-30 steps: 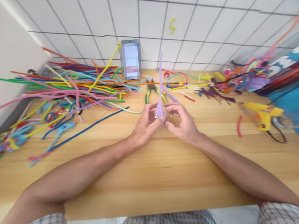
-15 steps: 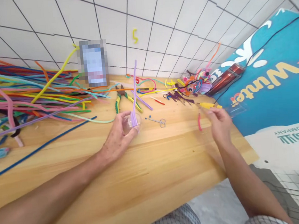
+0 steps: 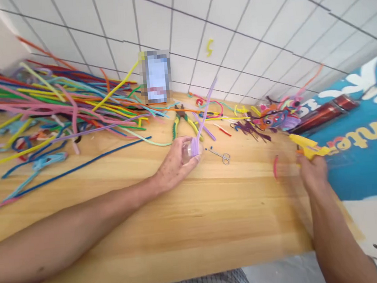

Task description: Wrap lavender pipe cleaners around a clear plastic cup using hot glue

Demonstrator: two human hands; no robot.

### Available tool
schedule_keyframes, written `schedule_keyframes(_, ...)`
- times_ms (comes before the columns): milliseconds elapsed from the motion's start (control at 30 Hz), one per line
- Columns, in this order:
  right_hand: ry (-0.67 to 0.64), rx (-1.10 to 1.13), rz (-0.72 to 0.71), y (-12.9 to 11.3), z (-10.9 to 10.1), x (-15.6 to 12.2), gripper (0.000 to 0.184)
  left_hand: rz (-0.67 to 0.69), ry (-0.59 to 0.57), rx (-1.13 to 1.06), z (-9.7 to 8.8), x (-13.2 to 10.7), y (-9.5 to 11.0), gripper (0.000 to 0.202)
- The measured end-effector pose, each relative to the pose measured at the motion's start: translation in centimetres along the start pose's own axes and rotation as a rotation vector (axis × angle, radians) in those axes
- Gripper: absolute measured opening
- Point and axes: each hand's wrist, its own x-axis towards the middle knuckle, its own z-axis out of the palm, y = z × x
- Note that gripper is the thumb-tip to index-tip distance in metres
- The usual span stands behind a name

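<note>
My left hand [image 3: 176, 163] rests on the wooden table [image 3: 169, 222] near its middle, fingers closed round a small clear ball with a lilac pipe cleaner [image 3: 202, 118] wrapped on it, the ends sticking up and back. My right hand [image 3: 313, 173] is at the table's right edge, motion-blurred, closing on the handle of a yellow glue gun [image 3: 304, 145]. A short red pipe-cleaner piece [image 3: 275, 167] lies just left of that hand. Small scissors [image 3: 222, 156] lie right of my left hand.
A big heap of coloured pipe cleaners [image 3: 56, 109] covers the back left. Green-handled pliers [image 3: 182, 121] lie behind my left hand. A colourful pipe-cleaner figure [image 3: 274, 118] and a red cylinder [image 3: 321, 114] sit at the back right, by a blue printed sheet [image 3: 361, 153]. White tiled wall behind.
My right hand left the lilac pipe cleaner, swept right and reached the glue gun. My left hand kept the wrapped ball. The camera swung right, then partly back.
</note>
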Motion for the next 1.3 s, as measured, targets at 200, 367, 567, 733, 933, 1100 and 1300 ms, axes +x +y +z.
schedule_keyframes(200, -0.072, 0.22, -0.038, -9.7, -0.3, -4.9, 0.025, 0.023, -0.018, 0.024, -0.3, 0.1, 0.4, 0.054)
schedule_keyframes(367, -0.169, 0.271, -0.304, -17.0, 2.7, -8.9, 0.033, -0.046, -0.04, -0.065, -0.4, 0.0, 0.5, 0.057)
schedule_keyframes(567, -0.182, 0.24, -0.433, -18.9, 5.0, -9.8, 0.02, -0.09, -0.047, -0.086, -0.3, 0.2, 0.7, 0.06)
schedule_keyframes(733, -0.221, 0.204, -0.445, -18.6, 5.9, -10.0, 0.016, -0.068, -0.052, -0.103, -0.3, 0.0, 0.6, 0.058)
schedule_keyframes(933, -0.279, 0.219, -0.444, -18.5, 6.5, -10.3, 0.02, -0.059, -0.075, -0.12, -0.3, 0.0, 0.4, 0.058)
schedule_keyframes(1100, -0.302, 0.232, -0.475, -18.6, 6.2, -10.6, 0.017, -0.011, -0.053, -0.066, -0.3, 0.0, 0.4, 0.054)
schedule_keyframes(1300, -0.32, 0.201, -0.487, -18.7, 6.0, -10.6, 0.012, 0.101, -0.066, 0.044, -0.6, 0.0, 0.9, 0.05)
